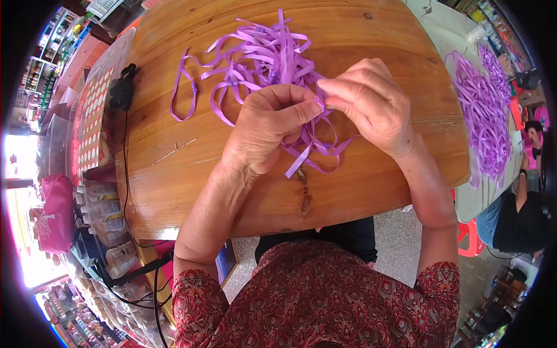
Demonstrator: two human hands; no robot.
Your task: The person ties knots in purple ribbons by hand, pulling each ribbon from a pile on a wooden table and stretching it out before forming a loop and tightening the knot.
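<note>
Over the wooden table (371, 191), both hands meet at one purple ribbon (306, 152). My left hand (272, 119) pinches it between thumb and forefinger. Close beside it, my right hand (371, 104) has thumb and forefinger pressed together at the same spot; any bit of ribbon between them is too small to make out clearly. Tails of ribbon hang below the left fingertips onto the wood. Just beyond my hands lies a loose heap of purple ribbons (261, 49), some with small knots. One ribbon loop (194, 87) lies to the heap's left.
A black cable (125, 168) runs down the table's left side from a black plug (123, 87). On a pale table at right lies a big pile of purple ribbons (484, 116). Another person (519, 209) sits there. A pink bag (56, 214) is at far left.
</note>
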